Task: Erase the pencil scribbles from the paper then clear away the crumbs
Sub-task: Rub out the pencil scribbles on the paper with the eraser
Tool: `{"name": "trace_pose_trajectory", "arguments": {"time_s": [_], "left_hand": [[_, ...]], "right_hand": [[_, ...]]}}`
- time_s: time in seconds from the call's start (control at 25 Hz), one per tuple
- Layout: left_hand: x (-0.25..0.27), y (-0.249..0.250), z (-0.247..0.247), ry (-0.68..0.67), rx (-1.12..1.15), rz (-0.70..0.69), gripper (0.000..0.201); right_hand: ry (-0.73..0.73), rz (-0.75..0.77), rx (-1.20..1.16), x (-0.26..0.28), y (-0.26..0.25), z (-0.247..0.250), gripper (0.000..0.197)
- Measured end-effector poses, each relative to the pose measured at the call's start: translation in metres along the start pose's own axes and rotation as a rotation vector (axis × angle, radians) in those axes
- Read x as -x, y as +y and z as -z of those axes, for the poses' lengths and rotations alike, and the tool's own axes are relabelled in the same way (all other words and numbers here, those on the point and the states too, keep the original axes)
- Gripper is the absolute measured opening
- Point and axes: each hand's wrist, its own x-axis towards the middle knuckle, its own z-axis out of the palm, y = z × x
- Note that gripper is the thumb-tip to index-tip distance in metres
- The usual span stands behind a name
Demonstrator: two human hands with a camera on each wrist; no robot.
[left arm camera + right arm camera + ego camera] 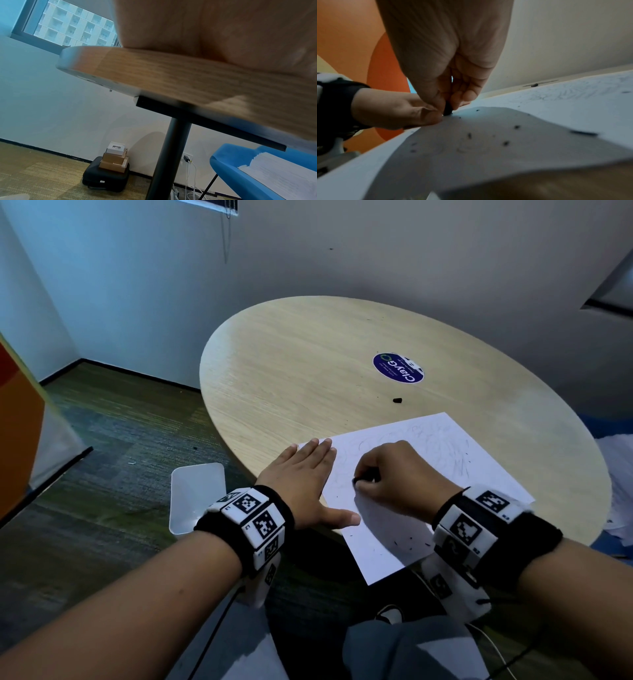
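Observation:
A white sheet of paper (421,474) with faint pencil scribbles lies on the round wooden table (308,364), its near corner hanging over the edge. My left hand (301,474) lies flat with straight fingers on the paper's left edge, thumb spread. My right hand (387,470) pinches a small black eraser (447,109) whose tip presses on the paper. Dark eraser crumbs (506,143) are scattered over the sheet near my wrist. The left wrist view shows only my palm (223,33) on the table edge.
A small black lump (397,400) sits on the table beyond the paper, near a round blue sticker (399,368). A white bin (197,494) stands on the carpet left of the table. A blue chair (248,175) holding papers is at the right.

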Motion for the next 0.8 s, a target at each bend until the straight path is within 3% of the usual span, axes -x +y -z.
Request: {"name": "trace_pose_trajectory", "arguments": {"time_s": [0.12, 0.28, 0.44, 0.6, 0.8], "left_hand": [[0.000, -0.001, -0.001, 0.025, -0.004, -0.005, 0.116], [0.000, 0.000, 0.000, 0.001, -0.002, -0.001, 0.120], [-0.001, -0.001, -0.003, 0.033, -0.012, -0.008, 0.114], [-0.002, -0.001, -0.002, 0.001, -0.002, -0.004, 0.121], [-0.001, -0.002, -0.002, 0.033, -0.004, -0.009, 0.114]], "right_hand": [[-0.106, 0.075, -0.038, 0.008, -0.011, -0.004, 0.011], [0.035, -0.025, -0.023, -0.003, 0.001, 0.002, 0.013], [-0.129, 0.075, -0.067, 0.007, -0.016, -0.006, 0.010], [0.039, -0.018, -0.005, -0.007, -0.001, 0.001, 0.014], [-0.104, 0.079, -0.035, 0.001, -0.018, -0.007, 0.013]]}}
